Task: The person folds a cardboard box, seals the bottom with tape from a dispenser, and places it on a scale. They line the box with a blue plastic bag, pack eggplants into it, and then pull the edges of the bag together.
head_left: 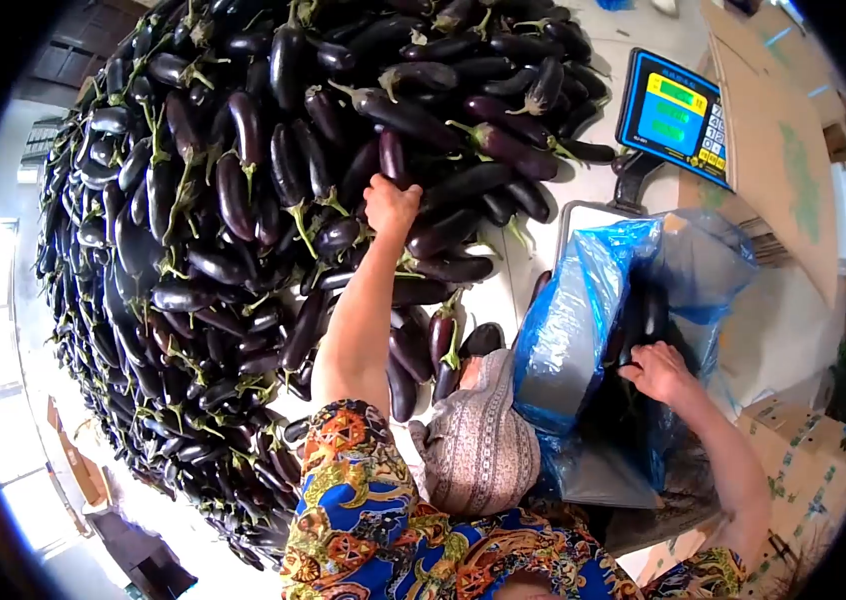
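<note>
A big heap of dark purple eggplants (233, 190) fills the left and middle of the view. My left hand (390, 205) reaches onto the heap, its fingers closed round the end of one upright eggplant (393, 157). On the right, my right hand (659, 371) is inside a crate-like container lined with a blue plastic bag (571, 320). Its fingers are bent against an eggplant (655, 312) among others in the bag; whether they grip it is unclear.
A digital scale display (676, 118) on a post stands behind the bag, above the scale platform (583, 215). Cardboard (778, 130) rises at the right, and a taped cardboard box (808, 470) sits lower right.
</note>
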`<action>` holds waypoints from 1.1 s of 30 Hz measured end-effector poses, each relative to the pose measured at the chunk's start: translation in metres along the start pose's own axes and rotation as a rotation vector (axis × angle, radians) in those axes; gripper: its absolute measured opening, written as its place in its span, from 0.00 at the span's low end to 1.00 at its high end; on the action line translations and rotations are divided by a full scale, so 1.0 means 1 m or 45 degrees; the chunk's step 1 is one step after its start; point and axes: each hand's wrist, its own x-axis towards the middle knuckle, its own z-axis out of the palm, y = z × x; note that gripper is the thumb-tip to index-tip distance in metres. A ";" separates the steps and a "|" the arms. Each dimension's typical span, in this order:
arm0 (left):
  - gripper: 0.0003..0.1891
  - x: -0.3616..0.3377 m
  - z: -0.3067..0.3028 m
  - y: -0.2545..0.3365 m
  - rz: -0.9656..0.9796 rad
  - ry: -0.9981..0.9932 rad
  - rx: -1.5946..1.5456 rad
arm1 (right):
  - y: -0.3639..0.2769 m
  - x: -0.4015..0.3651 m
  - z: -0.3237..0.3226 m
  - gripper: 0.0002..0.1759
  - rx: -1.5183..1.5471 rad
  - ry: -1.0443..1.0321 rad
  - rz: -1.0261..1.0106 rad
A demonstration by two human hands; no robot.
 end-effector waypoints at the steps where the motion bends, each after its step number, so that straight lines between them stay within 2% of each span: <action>1: 0.34 0.008 0.006 -0.015 0.053 -0.018 -0.083 | -0.007 -0.010 -0.010 0.18 0.047 -0.008 0.025; 2: 0.28 0.016 0.010 -0.031 0.066 -0.146 -0.260 | -0.011 -0.018 -0.018 0.19 0.096 -0.014 0.053; 3: 0.26 0.012 0.003 -0.040 -0.031 -0.366 -0.668 | -0.011 -0.023 -0.024 0.19 0.132 -0.025 0.095; 4: 0.24 0.001 -0.006 -0.052 -0.141 -0.591 -1.067 | -0.005 -0.028 -0.024 0.18 0.199 0.067 -0.002; 6: 0.21 -0.028 -0.034 -0.063 -0.494 -1.016 -1.719 | -0.005 -0.036 -0.034 0.17 0.313 0.161 0.005; 8: 0.23 -0.065 -0.060 -0.070 -0.540 -1.137 -1.837 | -0.010 -0.042 -0.050 0.15 0.400 0.277 -0.132; 9: 0.25 -0.085 -0.067 -0.066 -0.509 -1.012 -1.810 | -0.013 -0.041 -0.058 0.14 0.418 0.375 -0.159; 10: 0.30 -0.102 -0.077 -0.064 -0.249 -0.997 -1.725 | -0.015 -0.043 -0.066 0.13 0.432 0.472 -0.172; 12: 0.36 -0.123 -0.118 -0.033 0.247 -1.142 -1.371 | -0.032 -0.047 -0.091 0.14 0.608 0.701 -0.175; 14: 0.37 -0.137 -0.154 0.011 0.575 -1.272 -0.941 | -0.045 -0.053 -0.112 0.19 0.643 0.879 -0.265; 15: 0.36 -0.152 -0.163 0.050 1.281 -1.248 -0.701 | -0.056 -0.066 -0.123 0.25 0.496 1.000 -0.420; 16: 0.32 -0.168 -0.167 0.073 1.483 -1.176 -0.640 | -0.070 -0.067 -0.129 0.32 0.359 1.074 -0.622; 18: 0.30 -0.190 -0.170 0.112 1.637 -1.329 -0.503 | -0.081 -0.073 -0.118 0.46 0.366 0.858 -0.670; 19: 0.31 -0.203 -0.169 0.129 1.652 -1.371 -0.506 | -0.082 -0.073 -0.106 0.52 0.412 0.676 -0.641; 20: 0.32 -0.213 -0.166 0.142 1.660 -1.422 -0.510 | -0.084 -0.075 -0.096 0.54 0.504 0.586 -0.509; 22: 0.30 -0.225 -0.152 0.158 1.680 -1.425 -0.533 | -0.075 -0.076 -0.081 0.52 0.552 0.770 -0.355; 24: 0.27 -0.232 -0.132 0.162 1.898 -0.845 -0.651 | -0.059 -0.092 -0.088 0.44 0.932 0.420 0.058; 26: 0.23 -0.226 -0.130 0.160 1.763 -0.792 -0.846 | -0.032 -0.102 -0.068 0.39 1.079 0.451 0.153; 27: 0.22 -0.217 -0.120 0.151 1.580 -0.946 -0.901 | -0.024 -0.103 -0.058 0.36 1.077 0.476 0.217; 28: 0.18 -0.215 -0.117 0.141 1.069 -1.270 -1.036 | -0.017 -0.103 -0.047 0.34 1.078 0.498 0.285; 29: 0.16 -0.207 -0.110 0.131 1.028 -1.286 -1.008 | -0.013 -0.100 -0.034 0.33 0.998 0.570 0.297; 32: 0.13 -0.192 -0.087 0.102 0.836 -1.278 -0.968 | -0.011 -0.085 -0.019 0.35 0.807 0.348 0.531; 33: 0.13 -0.188 -0.077 0.088 0.829 -1.240 -0.982 | -0.012 -0.077 -0.009 0.35 0.667 0.376 0.507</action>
